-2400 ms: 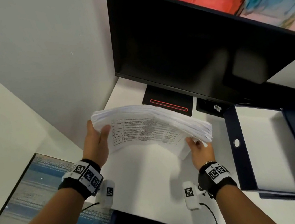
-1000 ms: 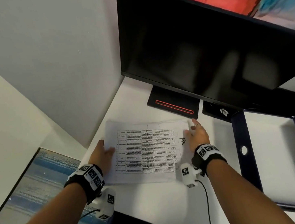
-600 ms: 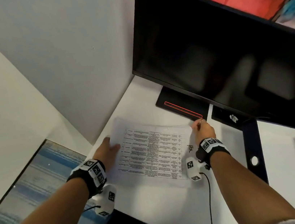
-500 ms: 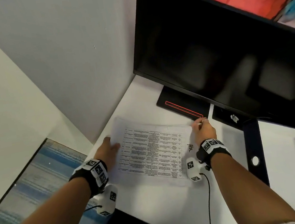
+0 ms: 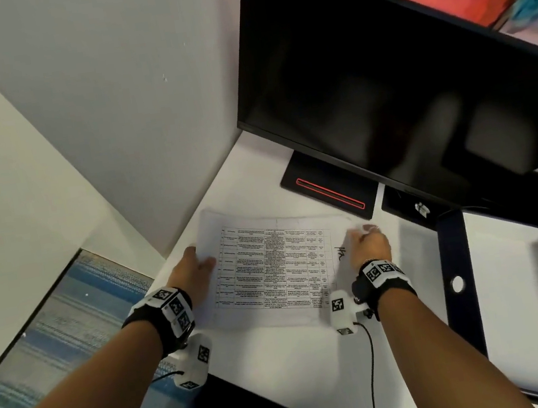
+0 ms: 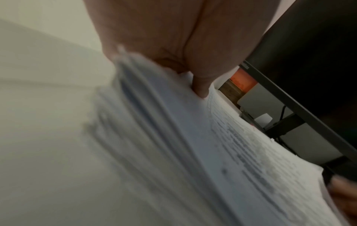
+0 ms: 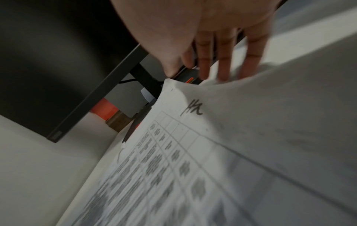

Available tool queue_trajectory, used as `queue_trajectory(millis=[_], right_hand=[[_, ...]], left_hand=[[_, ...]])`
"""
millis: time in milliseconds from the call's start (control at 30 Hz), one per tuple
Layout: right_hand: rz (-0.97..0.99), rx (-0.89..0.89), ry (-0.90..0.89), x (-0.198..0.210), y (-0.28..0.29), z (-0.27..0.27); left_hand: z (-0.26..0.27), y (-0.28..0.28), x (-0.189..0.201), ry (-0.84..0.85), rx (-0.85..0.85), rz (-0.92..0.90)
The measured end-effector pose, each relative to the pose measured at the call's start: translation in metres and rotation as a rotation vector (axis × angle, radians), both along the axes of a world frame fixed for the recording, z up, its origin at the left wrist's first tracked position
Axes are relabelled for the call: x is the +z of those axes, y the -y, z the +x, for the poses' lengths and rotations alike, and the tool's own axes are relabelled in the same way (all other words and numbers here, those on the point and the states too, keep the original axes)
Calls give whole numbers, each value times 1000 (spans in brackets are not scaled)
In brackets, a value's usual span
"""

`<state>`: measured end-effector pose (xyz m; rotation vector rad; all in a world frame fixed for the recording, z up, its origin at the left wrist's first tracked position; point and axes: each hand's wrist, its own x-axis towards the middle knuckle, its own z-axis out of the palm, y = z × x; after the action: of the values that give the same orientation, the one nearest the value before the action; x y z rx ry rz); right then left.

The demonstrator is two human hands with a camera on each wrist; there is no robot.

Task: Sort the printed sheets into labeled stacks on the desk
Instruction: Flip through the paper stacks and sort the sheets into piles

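Observation:
A stack of printed sheets point(image 5: 270, 269) lies on the white desk point(image 5: 283, 367) in front of me, its top page a printed table with a handwritten mark. My left hand point(image 5: 197, 269) holds the stack's left edge point(image 6: 154, 122), thumb point(image 6: 201, 87) pressed on top and fingers hidden at the side. My right hand point(image 5: 368, 241) is at the far right corner. Its fingers point(image 7: 224, 64) are straight and touch the top sheet's corner point(image 7: 222, 91), which curls up; this part is blurred.
A black monitor point(image 5: 399, 81) hangs over the back of the desk, its stand base point(image 5: 331, 191) with a red line just beyond the stack. An open dark blue binder point(image 5: 458, 281) lies to the right. A wall point(image 5: 111, 122) and the desk's left edge are near my left hand.
The stack, held in the air by both hands earlier, now lies flat on the desk. My right hand has slid to the far right corner, where the top sheet now curls up.

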<state>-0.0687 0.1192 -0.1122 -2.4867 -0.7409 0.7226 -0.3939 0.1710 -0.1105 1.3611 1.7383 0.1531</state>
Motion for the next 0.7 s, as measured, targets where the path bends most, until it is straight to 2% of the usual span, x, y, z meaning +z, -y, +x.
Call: queue_trajectory(millis=[100,167,300,400,567,633,700], right_hand=[[-196,189,32,-9,15,-15],[-209,186,13,-7,19,-22],[-20,-48,-240,1,29,-15],[201,-153,-454,30,33,-16],[629,-174,-529,87,37,-18],[755,-156,-494,93,43,-21],[734,-138,-446,85,50,-22]], left_hand=[[3,5,2,75,64,0],[4,10,6,140,94,37],[-2,13,30,330,81,234],[-8,8,58,458,34,354],[-7,-1,102,555,65,502],[-2,-2,108,483,57,541],[8,-2,101,350,101,561]])
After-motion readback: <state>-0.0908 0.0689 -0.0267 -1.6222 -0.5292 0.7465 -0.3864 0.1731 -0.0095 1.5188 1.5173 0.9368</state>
